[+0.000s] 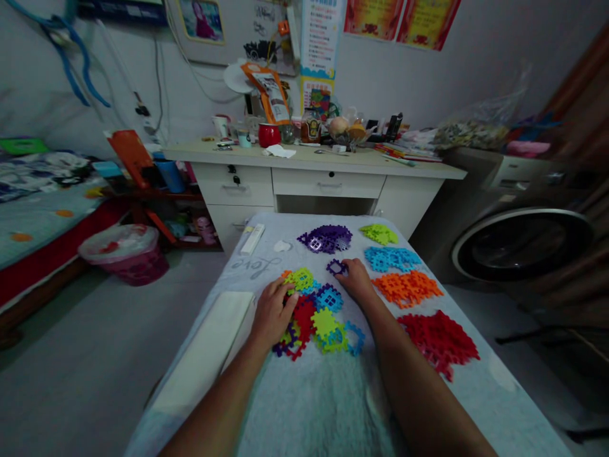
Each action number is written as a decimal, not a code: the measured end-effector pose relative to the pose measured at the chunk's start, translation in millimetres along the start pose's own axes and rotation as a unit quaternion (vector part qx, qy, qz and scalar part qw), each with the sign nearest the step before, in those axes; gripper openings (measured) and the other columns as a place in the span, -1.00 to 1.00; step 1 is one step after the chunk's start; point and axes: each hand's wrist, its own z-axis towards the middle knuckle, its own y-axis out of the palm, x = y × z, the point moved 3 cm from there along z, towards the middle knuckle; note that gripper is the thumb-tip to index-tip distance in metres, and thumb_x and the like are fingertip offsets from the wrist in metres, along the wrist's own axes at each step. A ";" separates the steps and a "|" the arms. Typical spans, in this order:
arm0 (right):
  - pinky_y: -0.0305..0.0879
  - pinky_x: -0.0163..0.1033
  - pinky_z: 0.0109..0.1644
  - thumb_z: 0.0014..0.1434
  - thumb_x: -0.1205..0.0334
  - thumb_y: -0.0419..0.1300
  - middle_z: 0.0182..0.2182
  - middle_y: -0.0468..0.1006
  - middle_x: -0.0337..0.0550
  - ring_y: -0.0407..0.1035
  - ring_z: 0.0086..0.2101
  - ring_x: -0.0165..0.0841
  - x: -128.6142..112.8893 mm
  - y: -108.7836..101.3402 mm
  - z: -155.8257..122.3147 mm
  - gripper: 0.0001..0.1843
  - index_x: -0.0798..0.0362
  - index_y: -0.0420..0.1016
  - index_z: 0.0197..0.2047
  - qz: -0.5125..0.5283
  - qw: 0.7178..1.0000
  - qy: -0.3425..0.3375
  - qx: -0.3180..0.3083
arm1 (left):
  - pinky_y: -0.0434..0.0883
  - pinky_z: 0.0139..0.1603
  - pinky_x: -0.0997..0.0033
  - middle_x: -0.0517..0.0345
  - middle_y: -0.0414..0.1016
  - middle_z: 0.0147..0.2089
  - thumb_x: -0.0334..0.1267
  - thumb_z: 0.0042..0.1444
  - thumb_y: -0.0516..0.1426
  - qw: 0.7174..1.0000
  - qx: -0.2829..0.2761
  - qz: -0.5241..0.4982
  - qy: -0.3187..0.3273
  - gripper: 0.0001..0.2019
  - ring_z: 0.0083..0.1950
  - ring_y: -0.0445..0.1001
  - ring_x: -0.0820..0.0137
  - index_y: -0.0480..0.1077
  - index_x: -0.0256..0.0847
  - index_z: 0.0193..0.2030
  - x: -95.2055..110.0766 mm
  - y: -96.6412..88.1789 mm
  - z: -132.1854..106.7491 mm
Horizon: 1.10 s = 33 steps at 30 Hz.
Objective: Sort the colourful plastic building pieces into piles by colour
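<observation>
A small table covered by a pale blue cloth (314, 393) holds flat plastic interlocking tiles. A mixed cluster of tiles (320, 317) in green, blue, red, purple and orange lies between my hands. My left hand (272, 312) rests on the cluster's left edge, fingers curled over the tiles. My right hand (356, 279) pinches a single purple tile (335, 267) with its fingertips. Sorted piles lie around: purple (326, 239), lime green (379, 234), light blue (392, 258), orange (407, 287) and red (440, 341).
A white folded cloth (209, 349) and a white tube (252, 239) lie on the table's left side. Behind stands a cluttered desk (314, 171) with a red mug (269, 134). A washing machine (521, 238) is to the right, a lined bin (124, 252) and a bed (33, 216) to the left.
</observation>
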 end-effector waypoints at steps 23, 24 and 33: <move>0.18 -0.14 0.00 0.14 0.10 0.21 -0.15 0.52 0.10 0.35 -0.09 -0.14 5.5 22.0 53.5 -0.75 0.07 0.58 -0.21 0.014 0.977 0.145 0.153 | 0.29 0.26 0.06 -0.04 0.41 0.09 -0.12 0.26 0.02 1.000 0.029 -0.003 -0.002 -0.72 0.17 0.35 0.20 0.47 -0.17 -0.06 -1.5 0.0 -0.7; 0.17 -0.15 0.01 0.15 0.12 0.20 -0.15 0.52 0.10 0.35 -0.08 -0.14 6.2 22.6 53.2 -0.76 0.07 0.59 -0.21 0.016 0.977 0.146 0.152 | 0.29 0.26 0.04 -0.03 0.41 0.09 -0.12 0.26 0.02 0.999 0.032 0.004 -0.003 -0.72 0.17 0.34 0.19 0.47 -0.17 -0.07 -1.4 -0.3 -0.8; 0.28 -0.21 -0.04 0.06 0.31 0.09 -0.26 0.57 -0.03 0.40 -0.17 -0.26 16.4 15.5 53.3 -0.75 0.12 0.57 -0.24 0.171 0.963 0.143 0.150 | 0.31 0.20 0.06 -0.03 0.43 0.05 -0.14 0.26 0.00 0.999 0.036 0.032 -0.021 -0.74 0.11 0.38 0.17 0.46 -0.18 -0.11 4.4 -4.7 -0.1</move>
